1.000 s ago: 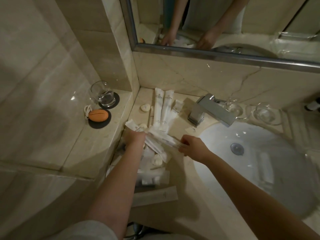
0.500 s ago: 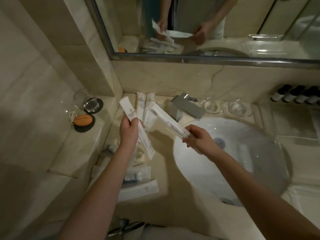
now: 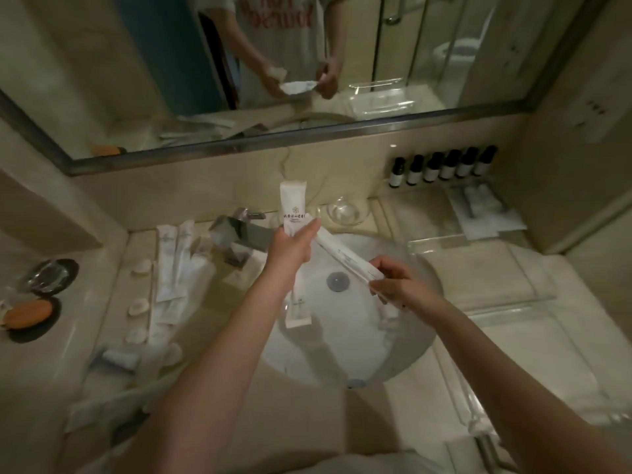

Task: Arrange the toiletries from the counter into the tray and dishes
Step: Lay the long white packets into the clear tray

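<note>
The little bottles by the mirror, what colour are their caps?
Black caps on dark bottles with white labels, seen in the head view.

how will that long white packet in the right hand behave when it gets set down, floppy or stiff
Probably fairly stiff: the long packet, pinched at one end by the right hand, juts out straight without drooping. Likely light, since fingertips alone carry it. Being flat, it should lie still rather than roll.

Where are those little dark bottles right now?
The dark bottles stand in a row at the back right of the counter, against the wall below the mirror.
</note>
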`<state>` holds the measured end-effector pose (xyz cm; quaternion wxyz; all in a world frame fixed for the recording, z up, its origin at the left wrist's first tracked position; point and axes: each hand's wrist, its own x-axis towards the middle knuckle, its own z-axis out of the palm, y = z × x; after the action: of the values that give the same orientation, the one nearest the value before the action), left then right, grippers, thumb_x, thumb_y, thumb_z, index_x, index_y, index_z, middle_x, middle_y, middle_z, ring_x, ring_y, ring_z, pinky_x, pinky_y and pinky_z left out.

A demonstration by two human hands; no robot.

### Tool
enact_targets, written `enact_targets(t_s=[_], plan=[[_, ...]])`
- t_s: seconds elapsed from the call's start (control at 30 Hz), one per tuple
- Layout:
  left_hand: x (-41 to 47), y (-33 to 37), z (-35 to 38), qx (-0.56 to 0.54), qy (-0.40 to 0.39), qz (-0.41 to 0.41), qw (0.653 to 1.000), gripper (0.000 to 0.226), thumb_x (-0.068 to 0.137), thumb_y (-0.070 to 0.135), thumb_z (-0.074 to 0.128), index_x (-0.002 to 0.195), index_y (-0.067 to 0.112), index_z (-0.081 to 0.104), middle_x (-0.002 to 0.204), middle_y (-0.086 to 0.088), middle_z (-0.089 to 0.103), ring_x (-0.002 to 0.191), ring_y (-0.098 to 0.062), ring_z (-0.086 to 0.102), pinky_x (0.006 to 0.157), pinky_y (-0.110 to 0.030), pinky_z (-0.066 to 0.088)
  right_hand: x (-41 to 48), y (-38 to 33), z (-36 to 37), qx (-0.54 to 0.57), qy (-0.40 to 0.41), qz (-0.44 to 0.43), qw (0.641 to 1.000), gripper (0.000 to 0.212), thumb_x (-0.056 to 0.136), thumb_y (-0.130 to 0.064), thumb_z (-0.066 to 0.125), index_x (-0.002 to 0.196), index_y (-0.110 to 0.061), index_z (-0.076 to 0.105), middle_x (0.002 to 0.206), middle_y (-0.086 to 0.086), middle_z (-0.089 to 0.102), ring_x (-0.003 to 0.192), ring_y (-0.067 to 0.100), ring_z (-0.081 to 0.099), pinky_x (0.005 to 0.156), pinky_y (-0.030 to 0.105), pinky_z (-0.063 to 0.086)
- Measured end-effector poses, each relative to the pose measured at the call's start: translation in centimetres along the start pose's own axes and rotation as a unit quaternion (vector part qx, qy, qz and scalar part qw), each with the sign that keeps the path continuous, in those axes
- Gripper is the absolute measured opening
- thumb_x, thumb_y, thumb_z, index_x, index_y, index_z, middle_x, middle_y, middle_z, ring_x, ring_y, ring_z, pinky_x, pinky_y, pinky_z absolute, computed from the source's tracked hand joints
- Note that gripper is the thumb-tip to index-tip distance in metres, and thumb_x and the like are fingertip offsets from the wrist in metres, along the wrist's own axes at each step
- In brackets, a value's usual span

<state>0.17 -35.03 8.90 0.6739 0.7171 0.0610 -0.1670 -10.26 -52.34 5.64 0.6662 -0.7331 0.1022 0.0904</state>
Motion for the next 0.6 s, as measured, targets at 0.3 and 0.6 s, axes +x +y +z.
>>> enact_targets(t_s=[0.3,0.6], plan=[[1.1,0.9,11.8,0.058,0.056,0.031,0.996,0.012,0.083,0.005,0.054,0.091,0.009,0.061,0.082,-0.005,0.063,0.075,-0.021,0.061,0.068,-0.029,0.05,0.1,3.5,-5.7,-0.328,0.166,-0.045,0.929,0.064,0.072,-0.027,0.076,0.128,-0.023,0.045,0.094,-0.001,0.059,0.082,0.022,0.057,0.07,0.029,0.043],[0.6,1.4,17.9,0.156,-0.038,0.08,0.984,0.016,0.087,0.018,0.057,0.095,0.006,0.062,0.076,-0.001,0.059,0.064,-0.014,0.054,0.052,-0.022,0.04,1.0,5.6,-9.8,-0.483,0.354,-0.11,0.793,0.027,0.076,-0.027,0.044,0.082,-0.012,0.065,0.065,0.007,0.063,0.059,0.032,0.057,0.047,0.027,0.037]])
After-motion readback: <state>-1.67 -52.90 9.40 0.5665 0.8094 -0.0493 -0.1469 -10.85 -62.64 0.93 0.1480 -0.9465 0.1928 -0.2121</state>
